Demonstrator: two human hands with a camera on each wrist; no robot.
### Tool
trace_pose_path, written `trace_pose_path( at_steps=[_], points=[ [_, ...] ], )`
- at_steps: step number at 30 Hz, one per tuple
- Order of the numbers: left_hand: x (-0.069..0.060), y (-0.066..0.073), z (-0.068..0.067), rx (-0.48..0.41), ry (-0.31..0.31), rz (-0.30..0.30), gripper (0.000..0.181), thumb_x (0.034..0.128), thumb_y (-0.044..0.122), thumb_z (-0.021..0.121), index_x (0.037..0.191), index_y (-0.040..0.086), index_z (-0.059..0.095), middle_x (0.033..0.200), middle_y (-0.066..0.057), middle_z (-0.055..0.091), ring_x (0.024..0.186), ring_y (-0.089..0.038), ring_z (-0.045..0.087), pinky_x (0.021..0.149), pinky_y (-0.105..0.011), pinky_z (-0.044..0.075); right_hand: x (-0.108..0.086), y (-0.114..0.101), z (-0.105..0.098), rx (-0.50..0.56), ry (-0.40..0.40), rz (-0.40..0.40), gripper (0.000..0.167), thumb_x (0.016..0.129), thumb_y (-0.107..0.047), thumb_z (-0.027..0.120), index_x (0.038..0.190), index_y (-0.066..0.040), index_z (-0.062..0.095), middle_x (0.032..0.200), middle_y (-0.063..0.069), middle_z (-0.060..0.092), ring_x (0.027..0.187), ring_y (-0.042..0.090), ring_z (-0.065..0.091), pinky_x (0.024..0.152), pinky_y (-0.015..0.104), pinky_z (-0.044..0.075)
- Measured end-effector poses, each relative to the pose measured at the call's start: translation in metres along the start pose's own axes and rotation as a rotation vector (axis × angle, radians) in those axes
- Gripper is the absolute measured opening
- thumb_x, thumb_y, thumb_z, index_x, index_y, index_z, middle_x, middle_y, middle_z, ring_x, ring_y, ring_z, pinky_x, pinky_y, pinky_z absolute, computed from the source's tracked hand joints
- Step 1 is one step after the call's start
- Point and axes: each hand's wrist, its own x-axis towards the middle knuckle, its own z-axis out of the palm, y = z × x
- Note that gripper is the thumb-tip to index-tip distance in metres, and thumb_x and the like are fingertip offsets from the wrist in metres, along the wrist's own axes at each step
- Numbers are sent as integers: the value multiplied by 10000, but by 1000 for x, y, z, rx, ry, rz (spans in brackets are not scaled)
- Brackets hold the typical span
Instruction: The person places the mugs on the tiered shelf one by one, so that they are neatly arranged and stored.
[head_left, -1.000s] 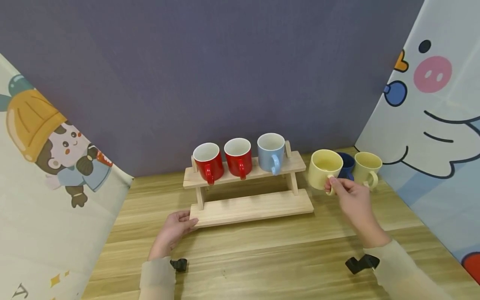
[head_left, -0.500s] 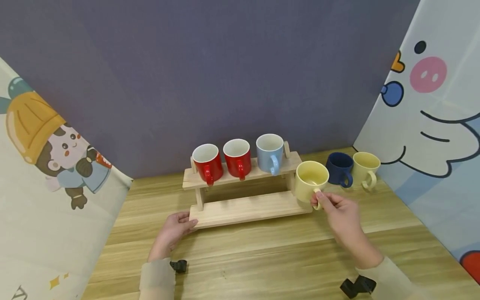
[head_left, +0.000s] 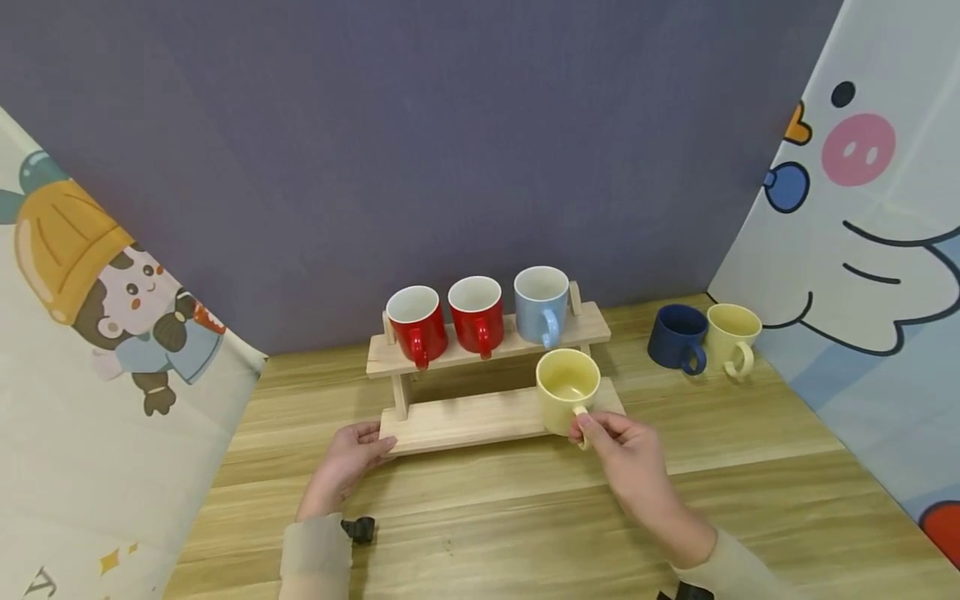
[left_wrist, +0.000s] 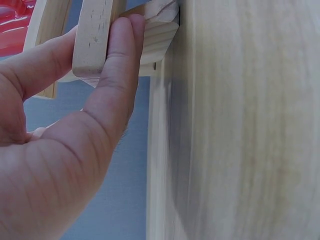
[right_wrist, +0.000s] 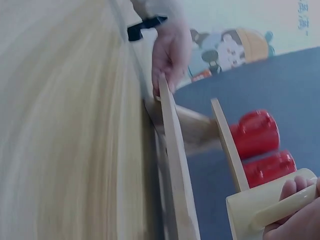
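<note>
My right hand [head_left: 630, 467] pinches the handle of a yellow mug [head_left: 564, 400], which is over the right part of the wooden rack's lower shelf [head_left: 472, 419]. In the right wrist view the yellow mug [right_wrist: 250, 207] is apart from the lower board [right_wrist: 176, 165]. With thumb and fingers my left hand [head_left: 347, 462] grips the lower shelf's left end; the left wrist view shows that hand [left_wrist: 65, 145] around the board end [left_wrist: 92, 45]. Two red mugs [head_left: 420, 329] [head_left: 477, 317] and a light blue mug [head_left: 538, 310] stand on the upper shelf [head_left: 390, 357].
Right of the rack, a dark blue mug [head_left: 675, 337] and another yellow mug [head_left: 726, 333] stand on the wooden table [head_left: 480, 525]. Behind the rack rises a dark grey partition [head_left: 450, 150], with printed side panels [head_left: 885, 333] left and right.
My right hand has carried the yellow mug leftward and toward me, from beside the dark blue mug to over the lower shelf. The left hand keeps its grip on the shelf end.
</note>
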Motion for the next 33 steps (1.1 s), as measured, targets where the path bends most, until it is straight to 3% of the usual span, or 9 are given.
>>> trace_pose_path(
  at_steps=[9, 21, 33],
  points=[
    [1, -1, 0, -7, -2, -1, 506, 987, 17, 667, 1396, -183, 446, 1141, -213, 642, 985, -254, 660, 847, -369, 579, -12, 6, 44, 68, -83, 14, 127, 966, 1, 682, 893, 79, 751, 830, 161, 725, 769, 180, 685, 736, 273, 584],
    [2, 0, 0, -24, -19, 3, 502, 990, 3, 657, 1395, -197, 437, 1145, -230, 645, 994, -265, 663, 856, -382, 581, -8, 10, 92, 94, -174, 84, 153, 965, -87, 718, 882, 31, 769, 822, 101, 729, 794, 226, 683, 756, 330, 586],
    [1, 2, 3, -60, -46, 32, 497, 988, -45, 630, 1381, -244, 399, 1153, -274, 642, 1002, -285, 664, 869, -397, 580, -6, 20, 131, 147, -223, 50, 214, 982, -127, 708, 934, 76, 758, 859, 125, 734, 824, 222, 695, 780, 283, 577]
  ],
)
